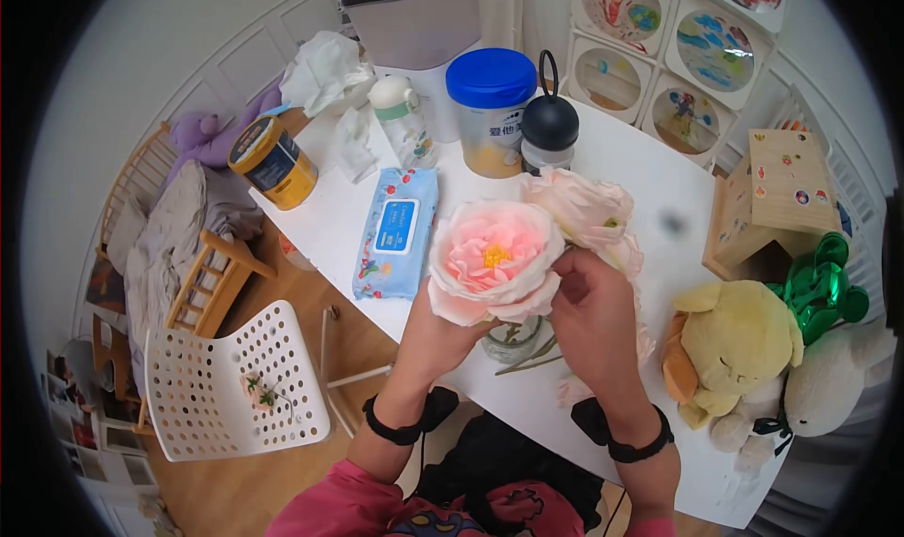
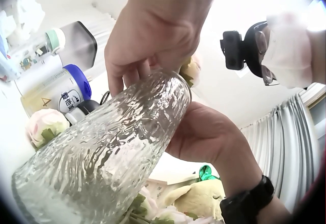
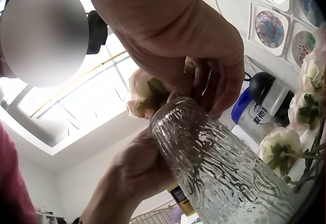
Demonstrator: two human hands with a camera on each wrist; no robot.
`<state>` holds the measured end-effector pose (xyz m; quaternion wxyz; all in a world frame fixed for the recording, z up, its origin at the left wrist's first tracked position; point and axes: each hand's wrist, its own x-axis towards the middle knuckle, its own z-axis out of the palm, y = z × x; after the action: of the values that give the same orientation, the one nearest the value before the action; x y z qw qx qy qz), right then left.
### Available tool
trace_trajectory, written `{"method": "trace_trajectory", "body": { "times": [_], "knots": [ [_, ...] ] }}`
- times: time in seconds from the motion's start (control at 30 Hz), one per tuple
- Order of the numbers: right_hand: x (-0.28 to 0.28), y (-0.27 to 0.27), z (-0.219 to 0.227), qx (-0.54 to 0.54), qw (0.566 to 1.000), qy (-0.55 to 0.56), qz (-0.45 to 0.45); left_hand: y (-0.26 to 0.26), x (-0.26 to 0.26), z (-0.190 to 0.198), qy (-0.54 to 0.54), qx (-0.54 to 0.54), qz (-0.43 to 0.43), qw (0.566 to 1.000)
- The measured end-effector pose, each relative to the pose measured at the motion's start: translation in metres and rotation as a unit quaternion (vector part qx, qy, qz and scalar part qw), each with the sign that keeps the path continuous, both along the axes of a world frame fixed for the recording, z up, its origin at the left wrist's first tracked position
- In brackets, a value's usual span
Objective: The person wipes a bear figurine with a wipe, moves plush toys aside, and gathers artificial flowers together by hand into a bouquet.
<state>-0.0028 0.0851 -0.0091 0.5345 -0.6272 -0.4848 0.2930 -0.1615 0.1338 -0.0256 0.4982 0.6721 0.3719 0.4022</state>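
Observation:
A large pale pink rose (image 1: 497,255) with a yellow centre faces up between my hands. My left hand (image 1: 447,325) holds it from below on the left, most of its fingers hidden by the bloom in the head view. With thumb and forefinger, my right hand (image 1: 595,311) pinches the bloom's right edge. Beneath the rose stands a clear, rippled glass vase (image 2: 112,147), its mouth close under both hands. More pale pink roses (image 1: 584,208) lie on the table just beyond my right hand, and green stems (image 1: 532,360) lie beside the vase.
On the white table (image 1: 678,330), a blue wipes pack (image 1: 395,231) lies left of the rose. A blue-lidded tub (image 1: 490,113), black-topped bottle (image 1: 550,128) and yellow tin (image 1: 275,165) stand behind. A yellow plush toy (image 1: 739,339) sits right. One flower (image 1: 259,391) rests on the white chair (image 1: 179,415).

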Motion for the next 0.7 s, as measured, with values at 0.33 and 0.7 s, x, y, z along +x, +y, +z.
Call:
{"method": "trace_trajectory", "body": {
  "times": [0.33,0.7],
  "knots": [
    [0.008,0.000,0.012,-0.047,0.998,-0.002,0.030,0.001,0.003,0.007,0.010,-0.009,-0.016,1.000],
    [0.001,0.003,-0.002,-0.003,1.000,-0.002,0.010,0.002,0.004,0.006,0.030,-0.013,-0.005,0.999]
  ]
}}
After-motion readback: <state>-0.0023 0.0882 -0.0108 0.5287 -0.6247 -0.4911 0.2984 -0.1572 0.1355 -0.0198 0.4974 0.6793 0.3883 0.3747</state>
